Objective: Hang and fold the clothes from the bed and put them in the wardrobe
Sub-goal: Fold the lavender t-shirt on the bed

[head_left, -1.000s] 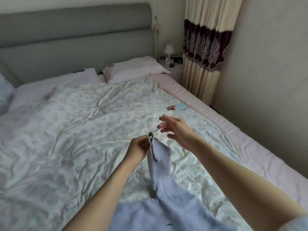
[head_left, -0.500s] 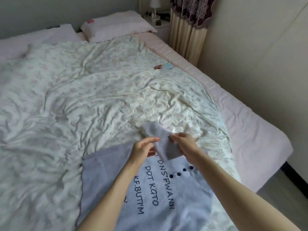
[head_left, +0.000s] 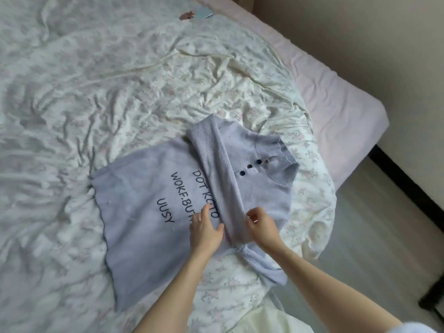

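Floral cream duvet (head_left: 120,92) covers most of the bed, heavily creased; pink sheet (head_left: 336,97) exposed along the 2 o'clock edge. Lilac knit top (head_left: 144,207) lies flat on the duvet at centre, dark lettering up, collar and three dark buttons (head_left: 249,166) toward 2 o'clock. One sleeve (head_left: 216,164) is folded diagonally across the chest. Left hand (head_left: 206,229) rests on the sleeve's near end, fingers fairly straight. Right hand (head_left: 262,227) pinches the sleeve's right edge, fingers curled. Small blue item (head_left: 204,13) at 12 o'clock, unidentifiable.
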